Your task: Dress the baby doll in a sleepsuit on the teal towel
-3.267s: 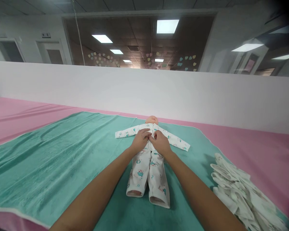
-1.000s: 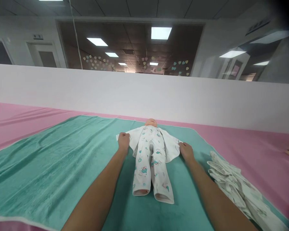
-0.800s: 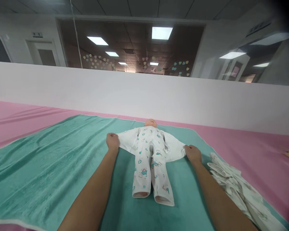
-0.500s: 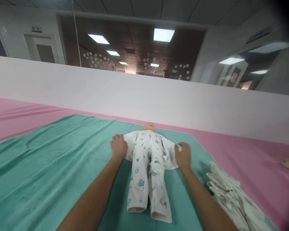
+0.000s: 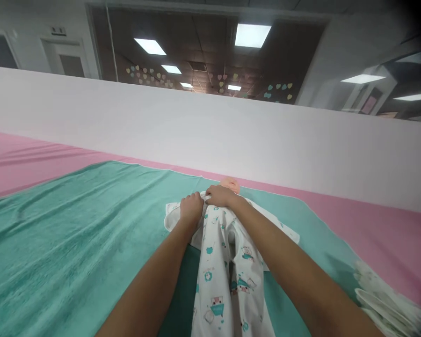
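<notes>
A baby doll lies on its back on a teal blanket (image 5: 101, 243), its head (image 5: 230, 184) towards the white wall. White baby clothes cover it: a plain white sleeve (image 5: 171, 214) spreads out to the left, another to the right, and printed legs (image 5: 215, 281) stretch towards me. My left hand (image 5: 192, 207) is closed on the cloth at the doll's left-side shoulder in my view. Close beside it my right hand (image 5: 219, 195), reaching across the doll's chest, pinches the cloth near the neck. The hands hide the exact fold between the fingers.
Crumpled white cloth (image 5: 386, 299) lies at the lower right, on the blanket's edge. Pink sheeting (image 5: 389, 234) shows around the blanket. A low white wall (image 5: 154, 121) stands behind the doll, with a large window (image 5: 203, 51) above it.
My right hand has left the right sleeve and crossed left to the doll's upper chest. My left hand has shifted inward from the left sleeve. The view has moved closer.
</notes>
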A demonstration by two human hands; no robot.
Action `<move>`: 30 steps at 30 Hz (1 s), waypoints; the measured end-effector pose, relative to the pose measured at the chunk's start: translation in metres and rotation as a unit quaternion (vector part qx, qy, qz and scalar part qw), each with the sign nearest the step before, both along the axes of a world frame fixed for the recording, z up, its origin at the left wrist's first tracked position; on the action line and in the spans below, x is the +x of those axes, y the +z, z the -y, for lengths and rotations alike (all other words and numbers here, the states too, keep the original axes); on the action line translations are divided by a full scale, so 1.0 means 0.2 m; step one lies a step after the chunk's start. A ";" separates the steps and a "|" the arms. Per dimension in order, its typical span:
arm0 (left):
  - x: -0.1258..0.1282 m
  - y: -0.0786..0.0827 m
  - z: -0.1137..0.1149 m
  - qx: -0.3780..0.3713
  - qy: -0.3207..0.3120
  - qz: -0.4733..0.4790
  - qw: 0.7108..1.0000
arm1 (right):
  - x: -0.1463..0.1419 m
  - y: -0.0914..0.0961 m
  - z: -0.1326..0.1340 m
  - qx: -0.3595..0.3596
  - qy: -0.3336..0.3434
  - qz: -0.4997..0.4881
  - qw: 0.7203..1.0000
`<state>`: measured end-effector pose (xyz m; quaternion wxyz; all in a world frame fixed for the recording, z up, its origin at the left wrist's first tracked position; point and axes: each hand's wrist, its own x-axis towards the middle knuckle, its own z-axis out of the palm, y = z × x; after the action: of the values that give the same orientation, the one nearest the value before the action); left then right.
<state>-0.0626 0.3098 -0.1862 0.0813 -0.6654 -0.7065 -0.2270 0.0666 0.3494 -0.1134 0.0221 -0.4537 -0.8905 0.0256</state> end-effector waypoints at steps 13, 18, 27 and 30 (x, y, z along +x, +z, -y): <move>-0.04 0.05 0.10 -0.015 0.035 0.099 0.994 | 0.04 0.12 0.00 -0.052 0.045 0.103 0.992; -0.11 0.01 0.16 -0.025 0.034 0.148 0.988 | 0.08 0.13 0.00 -0.069 0.041 0.121 0.989; -0.12 -0.02 0.14 -0.021 0.030 0.210 0.977 | -0.10 0.03 0.06 -0.063 0.139 0.121 0.981; -0.13 -0.02 0.14 -0.018 0.040 0.234 0.971 | -0.08 0.04 0.07 -0.058 0.149 0.123 0.979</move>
<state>-0.0884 0.2824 -0.1894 -0.0888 -0.5666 -0.7357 -0.3604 0.0497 0.3344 -0.1046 -0.1181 -0.3160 -0.9411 0.0238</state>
